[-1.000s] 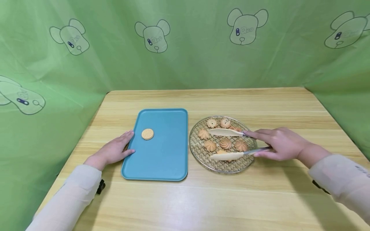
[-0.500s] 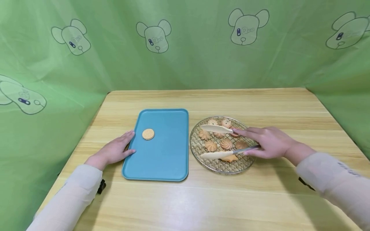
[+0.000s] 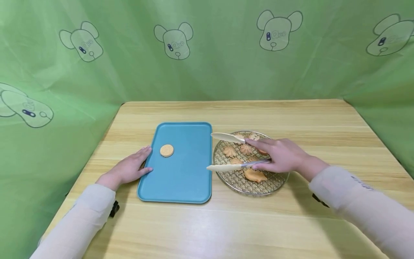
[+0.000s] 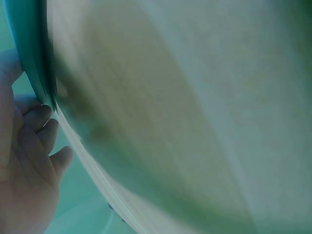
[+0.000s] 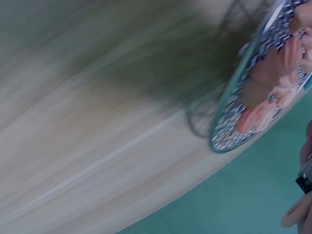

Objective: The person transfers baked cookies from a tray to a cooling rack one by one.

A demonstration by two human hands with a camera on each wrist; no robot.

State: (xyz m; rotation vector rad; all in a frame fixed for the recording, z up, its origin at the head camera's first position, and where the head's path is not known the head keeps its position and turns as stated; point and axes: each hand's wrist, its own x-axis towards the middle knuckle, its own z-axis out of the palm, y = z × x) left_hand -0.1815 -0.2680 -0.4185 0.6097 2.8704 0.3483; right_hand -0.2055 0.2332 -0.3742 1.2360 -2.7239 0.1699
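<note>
My right hand (image 3: 286,156) grips a pair of tongs (image 3: 227,167) with pale tips and metal arms. The tongs' arms are spread, nothing shows between them, and their tips reach the right rim of the blue tray (image 3: 181,181). Under the tongs is a round wire rack (image 3: 237,186) bearing several cookies, among them a fluted one (image 3: 230,151) and a fish-like one (image 3: 255,175); hand and tongs hide some. At the tray's left rim, my left hand (image 3: 127,168) rests with fingers extended, its fingertips touching the edge in the left wrist view. One round cookie (image 3: 166,150) lies on the tray.
The tray and rack stand side by side on a wooden table (image 3: 207,230). Green curtains (image 3: 223,72) with printed animal heads hang behind it and at both sides. In the right wrist view, the rack's rim (image 5: 225,105) stands raised, casting a shadow.
My right hand has carried the tongs left, from over the rack to the tray's right rim, uncovering the fish-like cookie. The left hand and the round cookie stay in place.
</note>
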